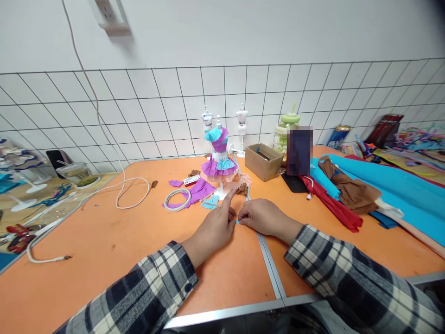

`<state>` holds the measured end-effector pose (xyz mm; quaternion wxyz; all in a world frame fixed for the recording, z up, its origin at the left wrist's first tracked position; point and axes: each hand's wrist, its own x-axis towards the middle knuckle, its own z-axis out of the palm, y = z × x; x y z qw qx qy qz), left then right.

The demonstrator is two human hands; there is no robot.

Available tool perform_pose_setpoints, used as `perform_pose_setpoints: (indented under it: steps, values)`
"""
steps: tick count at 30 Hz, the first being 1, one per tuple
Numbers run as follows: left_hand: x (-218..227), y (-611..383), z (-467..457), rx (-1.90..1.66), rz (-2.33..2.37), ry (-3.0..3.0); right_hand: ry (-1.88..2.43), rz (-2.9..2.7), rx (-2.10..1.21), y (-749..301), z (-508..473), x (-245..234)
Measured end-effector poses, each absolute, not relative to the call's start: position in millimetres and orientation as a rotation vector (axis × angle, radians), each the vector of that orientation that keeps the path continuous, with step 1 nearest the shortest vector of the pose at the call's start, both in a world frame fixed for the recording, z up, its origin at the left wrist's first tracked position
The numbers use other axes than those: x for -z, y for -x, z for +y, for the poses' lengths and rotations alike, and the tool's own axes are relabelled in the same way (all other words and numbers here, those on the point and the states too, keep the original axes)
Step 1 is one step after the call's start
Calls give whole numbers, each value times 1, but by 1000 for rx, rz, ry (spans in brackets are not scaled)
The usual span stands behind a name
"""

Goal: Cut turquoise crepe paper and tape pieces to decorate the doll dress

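Both hands meet over the orange table [104,241] near its middle seam. My left hand [213,229] pinches a tiny light-blue scrap [238,222], with its index finger pointing up and away. My right hand [262,217] is closed and grips the same scrap from the other side. Just beyond them stands a small mannequin [219,155] in a blue and purple ruffled dress, with purple fabric pieces [200,190], a light-blue piece [211,202] and a roll of tape [177,199] beside it.
A small cardboard box [263,161], a green-lidded jar [285,132] and two bare mannequins [242,121] stand by the wire grid wall. Blue, red and brown fabrics [351,190] pile up at the right. A white cable [128,190] loops at the left.
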<state>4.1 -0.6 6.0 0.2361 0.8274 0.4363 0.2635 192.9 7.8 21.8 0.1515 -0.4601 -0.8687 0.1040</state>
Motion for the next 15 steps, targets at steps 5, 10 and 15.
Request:
perform_pose_setpoints:
  steps: [5,10,15]
  values:
    - [-6,-3,1,-727,1206,-2236,1338,-2497,-315,-194,7,-21]
    - [-8,-1,0,-796,1280,-2197,1399,-2479,-326,-191,8,-18]
    - [-22,2,-4,-896,1275,-2162,1405,-2520,-146,-189,4,-19]
